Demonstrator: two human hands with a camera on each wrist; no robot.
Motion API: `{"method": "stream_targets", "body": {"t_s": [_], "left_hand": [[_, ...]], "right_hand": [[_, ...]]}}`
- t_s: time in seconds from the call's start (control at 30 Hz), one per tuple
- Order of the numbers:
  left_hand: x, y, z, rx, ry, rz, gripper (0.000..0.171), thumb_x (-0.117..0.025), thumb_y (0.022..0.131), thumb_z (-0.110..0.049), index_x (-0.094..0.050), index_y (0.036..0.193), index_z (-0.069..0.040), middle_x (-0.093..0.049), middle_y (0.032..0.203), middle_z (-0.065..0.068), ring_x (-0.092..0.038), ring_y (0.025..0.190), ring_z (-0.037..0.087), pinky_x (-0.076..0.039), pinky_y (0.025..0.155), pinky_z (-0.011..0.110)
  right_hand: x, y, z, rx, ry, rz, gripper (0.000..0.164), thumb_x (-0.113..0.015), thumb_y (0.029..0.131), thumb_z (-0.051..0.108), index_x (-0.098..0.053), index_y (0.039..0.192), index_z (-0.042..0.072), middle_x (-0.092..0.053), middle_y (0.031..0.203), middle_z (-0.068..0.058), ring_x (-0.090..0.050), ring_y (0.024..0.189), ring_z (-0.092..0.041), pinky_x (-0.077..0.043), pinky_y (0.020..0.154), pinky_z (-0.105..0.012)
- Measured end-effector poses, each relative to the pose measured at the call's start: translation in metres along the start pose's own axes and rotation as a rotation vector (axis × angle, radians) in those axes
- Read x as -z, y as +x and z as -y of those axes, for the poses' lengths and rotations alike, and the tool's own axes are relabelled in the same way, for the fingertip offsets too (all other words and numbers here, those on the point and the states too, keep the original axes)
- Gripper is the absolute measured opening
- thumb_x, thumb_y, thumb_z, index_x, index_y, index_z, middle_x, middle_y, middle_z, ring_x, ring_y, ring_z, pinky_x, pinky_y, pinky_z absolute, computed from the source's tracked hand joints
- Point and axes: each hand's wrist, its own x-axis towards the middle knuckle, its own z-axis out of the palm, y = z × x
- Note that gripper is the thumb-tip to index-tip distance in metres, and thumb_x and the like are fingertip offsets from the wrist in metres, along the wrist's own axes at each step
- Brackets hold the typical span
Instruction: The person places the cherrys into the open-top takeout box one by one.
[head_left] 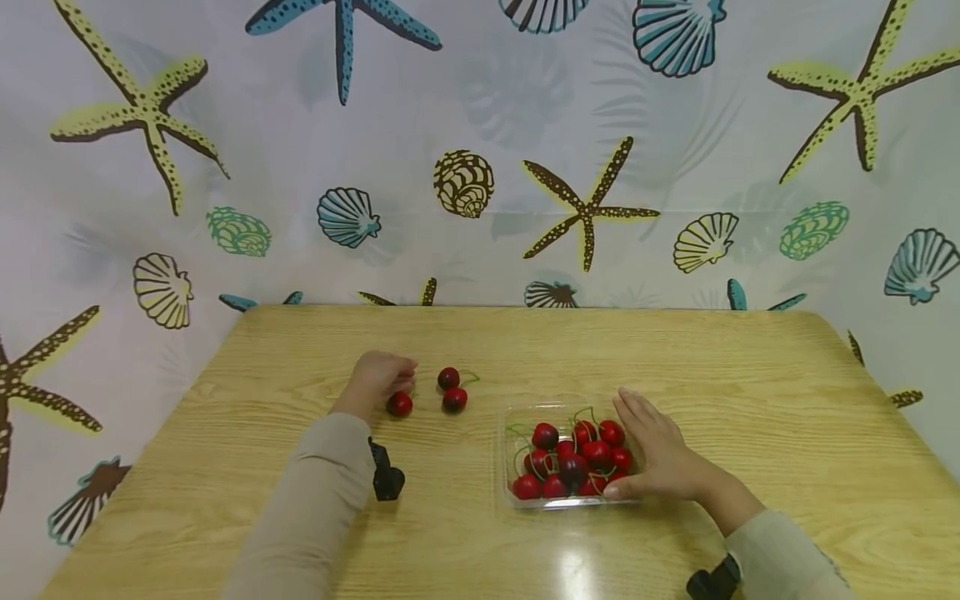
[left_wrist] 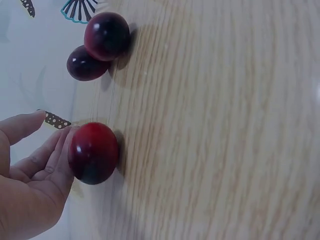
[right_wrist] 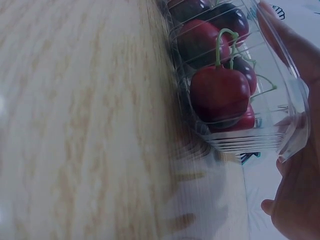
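Note:
In the head view my left hand (head_left: pixel 381 379) is at a lone cherry (head_left: pixel 400 405) on the table. In the left wrist view the fingers lie just behind this cherry (left_wrist: pixel 93 153), and the thumb stands apart from them. Whether they touch it I cannot tell. Two more cherries, one dark (head_left: pixel 448 378) and one red (head_left: pixel 454 400), lie close together to the right. A clear plastic container (head_left: pixel 507 467) holds several stemmed cherries (head_left: pixel 573 468). Across its right end my right hand (head_left: pixel 663 454) rests with straight, spread fingers and thumb at the rim.
The light wooden table (head_left: pixel 465 533) extends around the container and the loose cherries. Behind it hangs a white cloth (head_left: pixel 420 250) printed with starfish and shells. Black camera mounts are worn on both wrists, including the left wrist mount (head_left: pixel 387 479).

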Motion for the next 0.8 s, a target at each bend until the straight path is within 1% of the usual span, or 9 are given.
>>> {"method": "stream_targets", "body": {"t_s": [0.07, 0.2, 0.3, 0.33, 0.43, 0.53, 0.57, 0.7, 0.8], "left_hand": [[0.003, 0.014, 0.010, -0.007, 0.014, 0.015, 0.039, -0.057, 0.082, -0.008, -0.045, 0.114, 0.012, -0.060, 0.088, 0.015, -0.060, 0.067, 0.014, -0.050, 0.068, 0.027], [0.020, 0.091, 0.060, -0.091, -0.016, 0.068, 0.034, -0.068, 0.073, -0.015, -0.057, 0.096, 0.009, -0.062, 0.076, 0.014, -0.061, 0.062, 0.019, -0.051, 0.055, 0.028], [0.025, 0.106, 0.068, -0.081, 0.030, 0.026, 0.034, -0.069, 0.071, -0.017, -0.059, 0.090, 0.009, -0.063, 0.073, 0.015, -0.062, 0.061, 0.020, -0.051, 0.053, 0.029], [0.024, 0.094, 0.061, -0.066, 0.059, 0.001, 0.034, -0.067, 0.073, -0.017, -0.059, 0.093, 0.010, -0.063, 0.076, 0.016, -0.062, 0.062, 0.020, -0.051, 0.054, 0.030], [0.020, 0.038, 0.028, -0.025, 0.101, -0.047, 0.039, -0.059, 0.080, -0.011, -0.050, 0.108, 0.015, -0.062, 0.083, 0.019, -0.062, 0.064, 0.018, -0.051, 0.061, 0.029], [0.021, 0.007, 0.013, -0.044, 0.107, -0.052, 0.042, -0.054, 0.083, -0.007, -0.042, 0.113, 0.019, -0.061, 0.078, 0.017, -0.061, 0.058, 0.014, -0.050, 0.063, 0.028], [0.023, 0.001, 0.011, -0.052, 0.112, -0.049, 0.042, -0.053, 0.083, -0.006, -0.041, 0.113, 0.019, -0.060, 0.076, 0.016, -0.060, 0.057, 0.013, -0.050, 0.064, 0.028], [0.026, -0.003, 0.012, -0.039, 0.139, -0.098, 0.039, -0.053, 0.082, -0.006, -0.045, 0.111, 0.018, -0.057, 0.076, 0.011, -0.058, 0.056, 0.010, -0.050, 0.064, 0.027], [0.029, -0.006, 0.015, -0.034, 0.097, -0.104, 0.038, -0.053, 0.081, -0.004, -0.045, 0.111, 0.017, -0.056, 0.078, 0.011, -0.057, 0.059, 0.009, -0.050, 0.063, 0.024]], "right_hand": [[0.000, 0.000, 0.000, -0.001, 0.001, 0.002, 0.111, -0.068, 0.061, 0.054, -0.009, 0.136, -0.003, -0.004, 0.141, -0.018, -0.001, 0.126, -0.036, -0.006, 0.092, -0.062], [0.001, 0.000, 0.001, -0.005, 0.004, 0.008, 0.111, -0.068, 0.061, 0.054, -0.010, 0.136, -0.004, -0.004, 0.141, -0.019, -0.001, 0.126, -0.037, -0.006, 0.092, -0.062], [0.002, 0.001, 0.001, -0.008, 0.005, 0.011, 0.111, -0.068, 0.061, 0.054, -0.010, 0.135, -0.005, -0.003, 0.141, -0.019, -0.001, 0.126, -0.037, -0.006, 0.092, -0.062], [0.002, 0.001, 0.001, -0.010, 0.006, 0.013, 0.111, -0.068, 0.061, 0.054, -0.010, 0.135, -0.005, -0.003, 0.142, -0.018, 0.000, 0.127, -0.036, -0.005, 0.093, -0.062], [0.002, 0.001, 0.000, -0.011, 0.003, 0.016, 0.111, -0.068, 0.061, 0.054, -0.009, 0.135, -0.004, -0.003, 0.142, -0.018, 0.000, 0.127, -0.035, -0.005, 0.092, -0.062], [0.002, 0.001, 0.000, -0.011, 0.003, 0.016, 0.111, -0.068, 0.061, 0.054, -0.009, 0.136, -0.004, -0.003, 0.142, -0.018, 0.000, 0.127, -0.035, -0.006, 0.092, -0.062], [0.002, 0.001, 0.000, -0.010, 0.004, 0.016, 0.111, -0.068, 0.061, 0.054, -0.009, 0.136, -0.004, -0.003, 0.142, -0.018, 0.000, 0.127, -0.035, -0.006, 0.092, -0.062], [0.002, 0.001, 0.001, -0.010, 0.014, 0.019, 0.111, -0.068, 0.061, 0.053, -0.009, 0.136, -0.004, -0.003, 0.142, -0.018, 0.000, 0.127, -0.035, -0.006, 0.092, -0.062], [0.002, 0.000, 0.001, -0.014, 0.013, 0.020, 0.111, -0.069, 0.061, 0.053, -0.009, 0.135, -0.005, -0.003, 0.141, -0.018, 0.000, 0.127, -0.035, -0.006, 0.093, -0.062]]}}
